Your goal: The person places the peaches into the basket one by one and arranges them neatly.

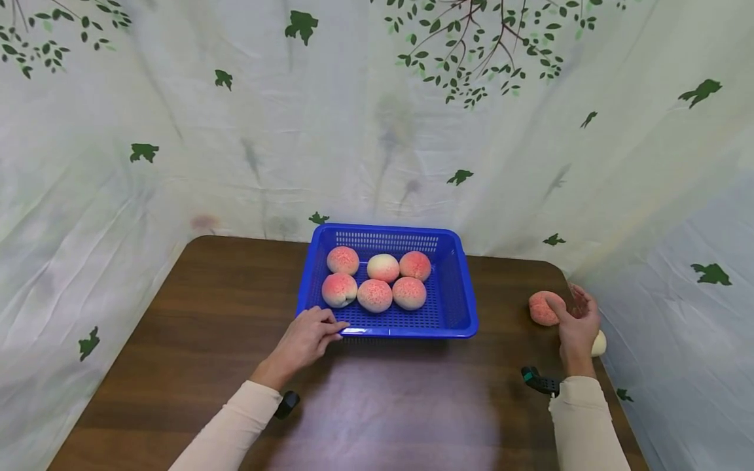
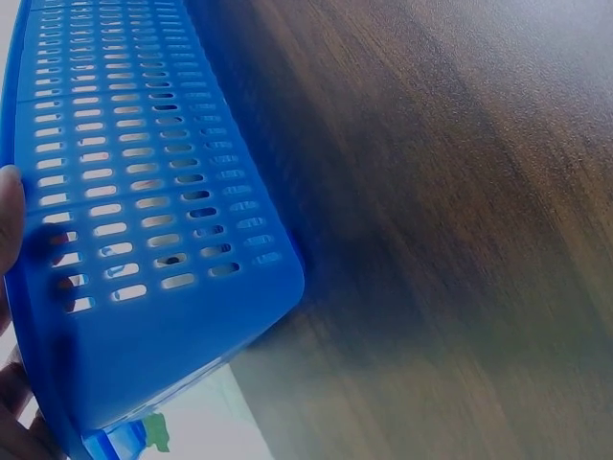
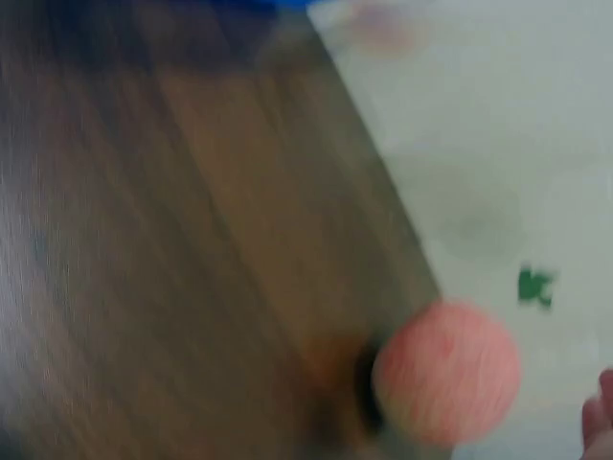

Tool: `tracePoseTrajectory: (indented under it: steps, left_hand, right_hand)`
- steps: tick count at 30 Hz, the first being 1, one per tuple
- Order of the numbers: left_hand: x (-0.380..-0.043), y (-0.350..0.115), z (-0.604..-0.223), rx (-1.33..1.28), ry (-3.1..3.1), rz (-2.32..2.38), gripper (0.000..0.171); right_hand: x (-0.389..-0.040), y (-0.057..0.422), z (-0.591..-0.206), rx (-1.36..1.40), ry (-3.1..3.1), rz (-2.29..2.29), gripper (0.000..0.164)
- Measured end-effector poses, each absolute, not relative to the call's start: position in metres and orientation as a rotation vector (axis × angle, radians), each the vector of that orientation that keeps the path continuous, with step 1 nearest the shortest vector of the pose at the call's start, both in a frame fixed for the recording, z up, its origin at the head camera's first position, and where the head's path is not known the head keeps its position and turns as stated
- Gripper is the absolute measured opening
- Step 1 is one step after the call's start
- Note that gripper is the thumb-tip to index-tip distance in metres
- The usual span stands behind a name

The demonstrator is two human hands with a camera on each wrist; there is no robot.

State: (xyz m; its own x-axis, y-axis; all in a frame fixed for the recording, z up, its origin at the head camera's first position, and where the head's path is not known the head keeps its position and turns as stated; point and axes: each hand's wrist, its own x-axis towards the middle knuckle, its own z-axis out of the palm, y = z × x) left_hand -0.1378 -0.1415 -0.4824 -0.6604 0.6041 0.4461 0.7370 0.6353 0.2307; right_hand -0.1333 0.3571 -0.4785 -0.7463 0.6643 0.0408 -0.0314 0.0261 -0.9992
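Observation:
A blue plastic basket (image 1: 465, 288) holds several pink and cream peaches (image 1: 374, 296). My left hand (image 1: 309, 333) grips its rim at the front left corner. In the left wrist view the thumb (image 2: 10, 218) lies on the rim beside the slotted wall. At the table's right side, my right hand (image 1: 579, 330) is spread around the near side of a loose pink peach (image 1: 543, 308), thumb overlapping it in the head view. The right wrist view has this peach (image 3: 447, 374) with a gap to the fingertips (image 3: 598, 422). A pale fruit (image 1: 599, 344) is partly hidden behind the right hand.
The brown wooden table (image 1: 235, 294) has its right edge close beside the right hand. White curtain (image 1: 353, 131) printed with green leaves surrounds the table at the back and sides. Black wrist devices (image 1: 287, 405) sit on both arms.

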Motion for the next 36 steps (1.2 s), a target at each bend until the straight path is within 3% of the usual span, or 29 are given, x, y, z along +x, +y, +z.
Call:
tracePoseTrajectory:
  steps: [9,20,36]
  left_hand:
    - [-0.139,-0.141,-0.481,-1.073,-2.511,-0.592,0.023]
    - [-0.137,-0.143,-0.48,-1.058,-2.516,-0.59,0.022]
    - [-0.138,-0.142,-0.485,-1.059,-2.532,-0.592,0.024]
  right_hand:
    - [-0.113,0.397,-0.506,-0.82,-1.656,1.665,0.063]
    - [-0.103,0.419,-0.521,-1.066,-2.009,1.629,0.092]
    - [-0.105,0.416,-0.534,-1.122,-2.197,1.504,0.088]
